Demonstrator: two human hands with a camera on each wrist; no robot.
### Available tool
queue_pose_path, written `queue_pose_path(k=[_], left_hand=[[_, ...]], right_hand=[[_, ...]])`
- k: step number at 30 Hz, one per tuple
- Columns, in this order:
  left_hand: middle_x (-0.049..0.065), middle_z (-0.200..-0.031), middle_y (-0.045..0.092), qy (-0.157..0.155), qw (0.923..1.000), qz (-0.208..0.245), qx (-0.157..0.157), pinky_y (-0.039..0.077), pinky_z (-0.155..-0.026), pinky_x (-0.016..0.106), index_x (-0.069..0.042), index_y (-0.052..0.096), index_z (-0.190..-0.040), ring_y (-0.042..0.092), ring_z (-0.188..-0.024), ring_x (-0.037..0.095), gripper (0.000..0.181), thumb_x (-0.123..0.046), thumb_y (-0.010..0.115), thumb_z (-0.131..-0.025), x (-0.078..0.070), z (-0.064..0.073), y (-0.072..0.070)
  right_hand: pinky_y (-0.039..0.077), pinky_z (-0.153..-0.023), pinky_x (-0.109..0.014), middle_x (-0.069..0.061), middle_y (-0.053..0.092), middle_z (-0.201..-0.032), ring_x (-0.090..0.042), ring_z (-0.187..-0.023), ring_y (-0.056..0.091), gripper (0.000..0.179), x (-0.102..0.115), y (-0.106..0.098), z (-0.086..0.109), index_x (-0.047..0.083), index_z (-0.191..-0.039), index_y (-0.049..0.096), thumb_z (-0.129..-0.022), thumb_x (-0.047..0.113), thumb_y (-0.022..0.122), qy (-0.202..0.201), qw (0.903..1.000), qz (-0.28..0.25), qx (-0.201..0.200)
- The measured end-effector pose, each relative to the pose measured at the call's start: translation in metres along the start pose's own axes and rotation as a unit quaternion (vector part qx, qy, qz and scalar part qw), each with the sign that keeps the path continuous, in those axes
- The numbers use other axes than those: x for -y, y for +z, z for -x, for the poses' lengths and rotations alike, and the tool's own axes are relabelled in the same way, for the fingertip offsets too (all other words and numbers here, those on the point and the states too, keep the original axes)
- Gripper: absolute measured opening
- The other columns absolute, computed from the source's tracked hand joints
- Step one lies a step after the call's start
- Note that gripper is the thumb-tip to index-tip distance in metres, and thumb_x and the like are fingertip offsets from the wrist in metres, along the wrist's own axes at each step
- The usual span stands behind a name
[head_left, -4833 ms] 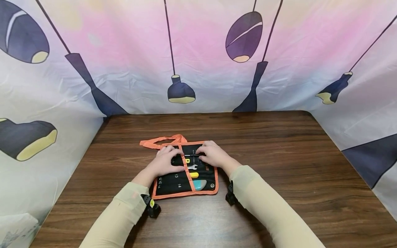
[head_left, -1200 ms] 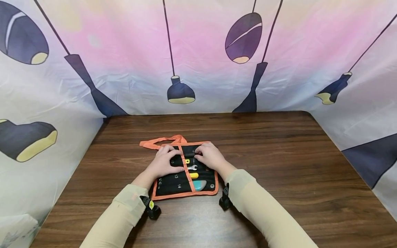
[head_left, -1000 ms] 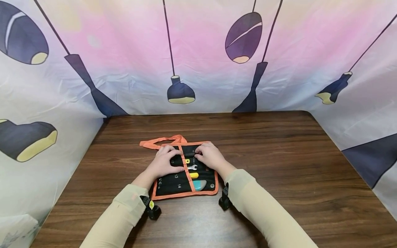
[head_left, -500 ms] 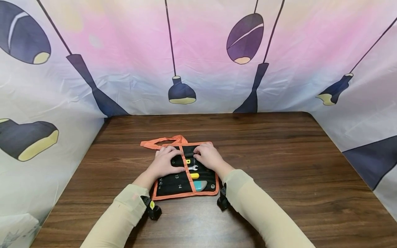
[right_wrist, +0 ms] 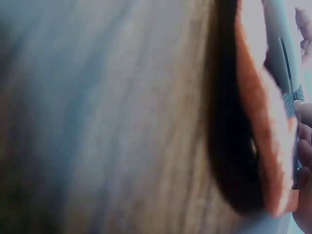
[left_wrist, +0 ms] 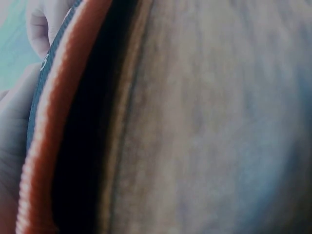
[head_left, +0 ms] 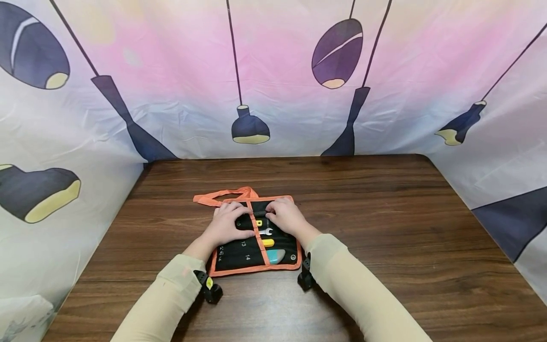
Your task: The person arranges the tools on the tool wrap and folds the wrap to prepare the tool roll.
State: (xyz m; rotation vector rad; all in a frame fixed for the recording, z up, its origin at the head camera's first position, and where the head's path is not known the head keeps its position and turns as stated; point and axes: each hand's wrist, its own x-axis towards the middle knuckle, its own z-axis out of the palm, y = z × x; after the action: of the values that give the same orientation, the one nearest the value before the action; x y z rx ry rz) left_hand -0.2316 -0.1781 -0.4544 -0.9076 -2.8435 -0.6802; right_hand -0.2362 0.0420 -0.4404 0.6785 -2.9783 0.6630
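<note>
A black tool pouch (head_left: 234, 256) with orange trim lies unfolded on the table. My left hand (head_left: 226, 224) rests across its left half, thumb and index finger spread along the orange pocket band (head_left: 261, 247). With thumb and fingers, my right hand (head_left: 287, 216) pinches the end of a small screwdriver (head_left: 259, 213); only its dark ribbed handle shows, the shaft being hidden in the pocket. Below it in the pockets sit a small yellow piece (head_left: 259, 223), an open-ended wrench (head_left: 267, 232), a yellow handle (head_left: 268, 242) and a rounded teal handle (head_left: 276, 256).
An orange strap (head_left: 226, 193) lies looped beyond the pouch on the brown wooden table (head_left: 372, 204). Patterned fabric (head_left: 282, 57) hangs behind and at both sides. Both wrist views are mostly blurred tabletop beside the pouch's orange edge (right_wrist: 256, 105).
About five seconds ago the screwdriver's thin metal shaft showed; now it is inside the pocket. My right hand has moved left toward the band. My left hand has stayed in place.
</note>
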Motion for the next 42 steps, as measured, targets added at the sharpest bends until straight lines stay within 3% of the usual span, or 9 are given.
queue_pose_path(k=[14, 21, 33, 42], left_hand=[[0.001, -0.124, 0.055, -0.005, 0.9999, 0.008, -0.008, 0.027, -0.088, 0.052, -0.022, 0.062, -0.119, 0.039, -0.116, 0.030, 0.055, -0.053, 0.072, -0.074, -0.002, 0.001, 0.003], [0.004, -0.121, 0.056, 0.011, 0.9995, 0.008, -0.029, 0.027, -0.086, 0.054, -0.020, 0.063, -0.117, 0.040, -0.113, 0.032, 0.059, -0.058, 0.071, -0.073, -0.001, 0.002, 0.004], [0.001, -0.129, 0.053, -0.016, 0.9998, 0.006, 0.004, 0.025, -0.094, 0.055, -0.022, 0.060, -0.121, 0.035, -0.122, 0.033, 0.057, -0.053, 0.072, -0.074, -0.002, 0.002, -0.001], [0.002, -0.129, 0.052, -0.003, 0.9998, 0.015, 0.010, 0.025, -0.094, 0.056, -0.022, 0.059, -0.120, 0.036, -0.121, 0.031, 0.055, -0.050, 0.073, -0.075, -0.001, -0.002, 0.000]], right_hand=[[0.041, -0.092, -0.038, -0.002, 0.064, -0.103, -0.021, -0.107, 0.052, 0.017, 0.006, 0.002, -0.001, 0.013, -0.103, 0.068, -0.093, 0.023, 0.060, 0.022, 0.9993, -0.020, 0.023], [0.041, -0.092, -0.037, -0.002, 0.064, -0.104, -0.021, -0.108, 0.052, 0.017, 0.007, 0.006, -0.003, 0.013, -0.104, 0.068, -0.093, 0.023, 0.060, 0.025, 0.9992, -0.022, 0.022], [0.041, -0.090, -0.036, -0.001, 0.063, -0.102, -0.020, -0.106, 0.052, 0.017, 0.010, 0.009, -0.006, 0.013, -0.103, 0.068, -0.093, 0.024, 0.060, 0.026, 0.9992, -0.026, 0.015], [0.042, -0.090, -0.036, -0.002, 0.062, -0.100, -0.021, -0.107, 0.052, 0.016, 0.012, 0.008, -0.008, 0.013, -0.104, 0.067, -0.093, 0.022, 0.059, 0.027, 0.9990, -0.029, 0.022]])
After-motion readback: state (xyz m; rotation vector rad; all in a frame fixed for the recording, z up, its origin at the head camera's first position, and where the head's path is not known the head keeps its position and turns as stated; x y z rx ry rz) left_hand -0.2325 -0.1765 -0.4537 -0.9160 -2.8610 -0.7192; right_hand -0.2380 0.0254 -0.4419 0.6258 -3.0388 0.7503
